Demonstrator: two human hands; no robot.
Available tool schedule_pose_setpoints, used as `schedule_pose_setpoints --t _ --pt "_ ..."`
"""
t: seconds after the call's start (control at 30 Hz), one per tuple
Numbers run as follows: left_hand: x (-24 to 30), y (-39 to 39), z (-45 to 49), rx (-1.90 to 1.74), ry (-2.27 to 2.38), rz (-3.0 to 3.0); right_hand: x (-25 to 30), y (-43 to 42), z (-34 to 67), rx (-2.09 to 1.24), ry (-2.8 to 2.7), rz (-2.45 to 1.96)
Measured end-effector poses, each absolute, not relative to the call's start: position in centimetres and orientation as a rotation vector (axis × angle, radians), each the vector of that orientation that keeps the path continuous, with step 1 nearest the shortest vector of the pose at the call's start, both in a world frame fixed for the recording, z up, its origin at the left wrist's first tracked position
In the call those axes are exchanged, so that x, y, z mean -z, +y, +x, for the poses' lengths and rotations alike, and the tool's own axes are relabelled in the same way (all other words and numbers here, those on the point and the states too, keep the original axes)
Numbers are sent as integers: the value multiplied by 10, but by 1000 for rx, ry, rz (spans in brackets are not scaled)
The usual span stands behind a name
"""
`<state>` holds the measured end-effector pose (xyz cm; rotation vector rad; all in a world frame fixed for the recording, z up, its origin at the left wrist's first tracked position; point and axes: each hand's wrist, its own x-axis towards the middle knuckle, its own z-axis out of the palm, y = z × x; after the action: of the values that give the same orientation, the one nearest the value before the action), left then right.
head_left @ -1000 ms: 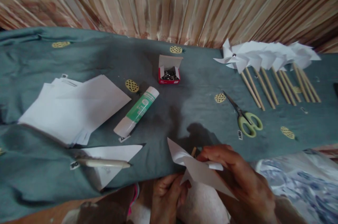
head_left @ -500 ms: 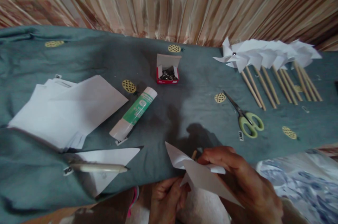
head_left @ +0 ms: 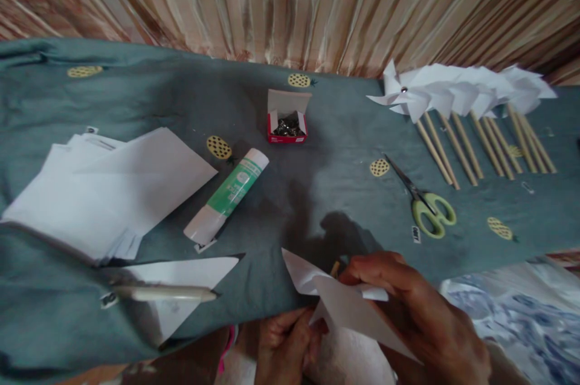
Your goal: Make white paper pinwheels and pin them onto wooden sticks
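Note:
Over the front edge of the table I hold a white paper pinwheel [head_left: 351,307] with folded blades. My right hand [head_left: 423,318] is closed around its right side, the fingers partly behind the paper. The tip of a wooden stick [head_left: 335,268] shows just behind the pinwheel, beside the right fingertips. My left hand [head_left: 286,339] is closed at the pinwheel's lower left blade, its fingertips partly covered by the paper. The pinwheel's centre and most of the stick are hidden from me.
A glue stick [head_left: 226,196], an open red box of metal pins [head_left: 287,125] and green-handled scissors [head_left: 426,203] lie on the cloth. Stacked paper sheets [head_left: 109,191] and a pencil [head_left: 167,293] on a paper piece lie left. Several pinwheels [head_left: 466,92] on sticks lie back right.
The view has shifted slightly, so things at the left sit a little farther left. Both hands keep their hold on the pinwheel, almost unmoved.

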<state>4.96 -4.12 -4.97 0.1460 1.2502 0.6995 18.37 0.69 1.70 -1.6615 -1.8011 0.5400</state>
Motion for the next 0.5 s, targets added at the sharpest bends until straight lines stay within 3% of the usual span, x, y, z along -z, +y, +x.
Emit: schedule_pose_setpoints --t 0.5 --pt "49 -41 49 -721 1242 159 -14 5 186 -573 -1819 -1617"
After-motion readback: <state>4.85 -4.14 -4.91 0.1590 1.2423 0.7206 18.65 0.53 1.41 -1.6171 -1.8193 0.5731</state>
